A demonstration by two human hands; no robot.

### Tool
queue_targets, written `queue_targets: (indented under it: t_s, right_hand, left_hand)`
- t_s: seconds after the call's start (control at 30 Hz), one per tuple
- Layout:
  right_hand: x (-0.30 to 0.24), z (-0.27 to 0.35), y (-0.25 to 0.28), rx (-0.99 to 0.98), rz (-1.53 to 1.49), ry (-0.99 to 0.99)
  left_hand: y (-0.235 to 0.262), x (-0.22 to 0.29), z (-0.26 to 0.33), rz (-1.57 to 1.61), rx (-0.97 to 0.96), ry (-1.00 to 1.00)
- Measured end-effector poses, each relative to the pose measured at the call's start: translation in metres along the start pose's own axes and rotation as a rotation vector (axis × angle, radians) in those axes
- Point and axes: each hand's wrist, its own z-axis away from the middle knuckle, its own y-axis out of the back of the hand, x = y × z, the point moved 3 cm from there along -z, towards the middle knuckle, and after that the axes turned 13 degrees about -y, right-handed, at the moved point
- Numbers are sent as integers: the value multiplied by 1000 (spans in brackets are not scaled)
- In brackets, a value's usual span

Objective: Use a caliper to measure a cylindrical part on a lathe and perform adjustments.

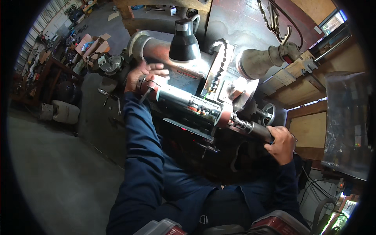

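**Long cylindrical assembly held at both ends across a workshop machine**

1. Machine. A large grey machine (219, 74), with a heavy round housing and a pipe-like barrel, stands just beyond both hands. A black cone-shaped lamp shade (184, 41) hangs above the left hand, and a small handwheel (268, 114) sits just above the right hand.

2. Item in hand. A long cylindrical assembly (192, 107) spans from one hand to the other, lying at a slant in front of the machine. It has a reddish collar at the left end, a dark body with an opening showing small parts inside, and a ribbed metal neck (241, 123) running into a dark shaft at the right. Judged: metal, rigid and heavy, likely oily on the bare sections. It calls for two-handed support at the ends, as now, and fingers should be kept away from the open window.

3. Hands. The left hand (145, 76) is spread over the reddish collar, fingers extended and pressed against it. The right hand (281, 143) is closed in a full fist around the dark shaft end.

4. Small items. Loose wrenches (111, 100) lie on the dark surface just left of the left forearm.
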Motion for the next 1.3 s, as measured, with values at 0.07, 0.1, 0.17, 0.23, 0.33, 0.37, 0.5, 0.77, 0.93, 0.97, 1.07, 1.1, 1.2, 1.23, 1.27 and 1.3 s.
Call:
queue_targets:
  t_s: [0.07,0.1,0.17,0.23,0.33,0.37,0.5,0.77,0.93,0.97,1.07,1.1,1.2,1.23,1.27,1.3]
  right_hand:
    - [-1,5,-1,5,-6,-32]
    - [0,3,-1,9,-3,-44]
    - [-1,1,2,18,-66,-44]
    - [-5,-2,4,3,-58,-60]
    - [0,1,-2,59,-71,8]
    - [1,4,-2,58,-74,2]
    - [4,4,1,48,-65,-42]
    - [5,0,1,42,-69,-37]
    - [-3,-2,-1,41,-96,-9]
    - [-3,-3,-1,41,-89,-1]
    - [4,2,2,39,-66,-28]
    - [6,4,4,44,-54,-60]
    - [6,2,6,0,-36,-21]
    - [8,0,7,-36,-29,1]
    - [13,-3,9,-140,-65,101]
    - [21,-11,18,-138,-65,107]
  left_hand:
    - [-2,-27,1,662,147,373]
    - [0,-30,1,744,57,437]
    - [18,-44,-3,670,69,337]
    - [47,-32,-1,551,45,228]
    - [21,-6,-1,721,370,312]
    - [4,-29,11,375,245,516]
    - [13,-41,-2,720,16,399]
    - [-10,-33,-11,695,135,547]
    - [42,-39,4,234,310,301]
    - [55,-35,6,19,355,189]
    - [-20,22,-9,-527,251,-153]
    - [-51,36,-10,-564,172,-198]
    - [-81,35,2,-1040,25,-337]
    - [-76,27,5,-1036,21,-340]
    - [-63,22,9,-1006,77,-245]
    - [-53,19,12,-973,136,-155]
